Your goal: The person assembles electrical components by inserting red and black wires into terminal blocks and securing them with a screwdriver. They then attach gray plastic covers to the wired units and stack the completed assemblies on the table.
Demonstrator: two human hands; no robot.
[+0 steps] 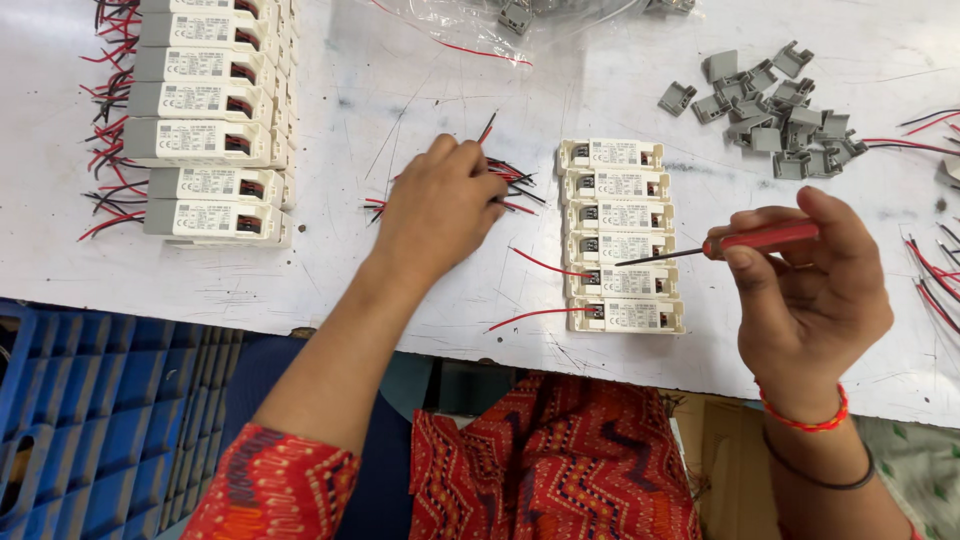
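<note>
Left hand pinches loose wires; right hand grips a red screwdriver beside them.

At the upper left of the frame sits my stack of finished white boxes, their red and black leads poking out on the left side. At the upper right lies a loose heap of small grey plastic caps. A clear plastic bag lies along the top edge. At the lower left, below the white table, stands a blue plastic crate.
</note>
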